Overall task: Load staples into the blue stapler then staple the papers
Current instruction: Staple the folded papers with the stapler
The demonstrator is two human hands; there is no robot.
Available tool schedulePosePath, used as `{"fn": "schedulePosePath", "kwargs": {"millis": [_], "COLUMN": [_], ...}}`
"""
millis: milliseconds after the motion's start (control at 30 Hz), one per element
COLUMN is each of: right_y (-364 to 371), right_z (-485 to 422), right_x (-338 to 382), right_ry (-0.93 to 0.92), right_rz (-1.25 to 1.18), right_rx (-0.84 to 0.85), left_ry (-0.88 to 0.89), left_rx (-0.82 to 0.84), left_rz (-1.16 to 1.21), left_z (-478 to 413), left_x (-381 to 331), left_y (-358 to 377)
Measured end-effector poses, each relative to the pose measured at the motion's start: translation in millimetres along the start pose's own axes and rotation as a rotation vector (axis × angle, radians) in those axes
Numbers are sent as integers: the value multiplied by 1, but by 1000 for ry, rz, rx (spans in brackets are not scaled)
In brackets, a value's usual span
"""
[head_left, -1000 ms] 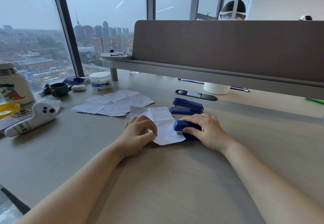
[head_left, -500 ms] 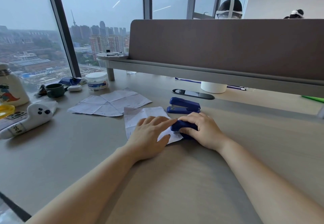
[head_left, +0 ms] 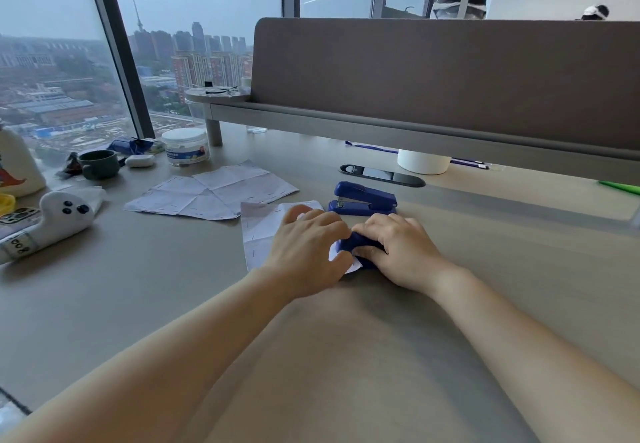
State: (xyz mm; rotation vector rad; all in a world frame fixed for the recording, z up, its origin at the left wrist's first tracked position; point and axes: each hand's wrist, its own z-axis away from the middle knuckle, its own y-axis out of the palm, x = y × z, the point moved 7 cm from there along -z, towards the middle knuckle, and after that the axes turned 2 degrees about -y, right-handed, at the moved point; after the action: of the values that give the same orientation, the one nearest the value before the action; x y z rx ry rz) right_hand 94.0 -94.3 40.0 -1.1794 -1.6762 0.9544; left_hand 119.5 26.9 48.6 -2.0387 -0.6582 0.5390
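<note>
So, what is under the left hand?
The left hand rests on the white paper, whose corner reaches the blue stapler. The hand covers the paper's middle, so any staples there cannot be seen.

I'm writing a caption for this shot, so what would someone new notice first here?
Two hands meet mid-desk: the right hand grips a blue stapler on the edge of a creased paper, which the left hand presses flat. Just behind lies a second stapler, and the city fills the window at left.
</note>
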Motion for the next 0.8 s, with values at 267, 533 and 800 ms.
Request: {"fn": "schedulePosePath", "kwargs": {"millis": [267,533,800], "right_y": [1,-1,-5], "right_z": [5,15,20], "right_x": [3,0,-9], "right_ry": [22,30,67], "right_rz": [56,-12,-104], "right_rx": [-38,-197,-271], "left_ry": [-45,-93,-153], "left_rx": [-7,183,233], "left_rz": [-3,65,150], "left_z": [9,25,25], "left_x": [-3,4,10], "left_y": [0,5,11]}}
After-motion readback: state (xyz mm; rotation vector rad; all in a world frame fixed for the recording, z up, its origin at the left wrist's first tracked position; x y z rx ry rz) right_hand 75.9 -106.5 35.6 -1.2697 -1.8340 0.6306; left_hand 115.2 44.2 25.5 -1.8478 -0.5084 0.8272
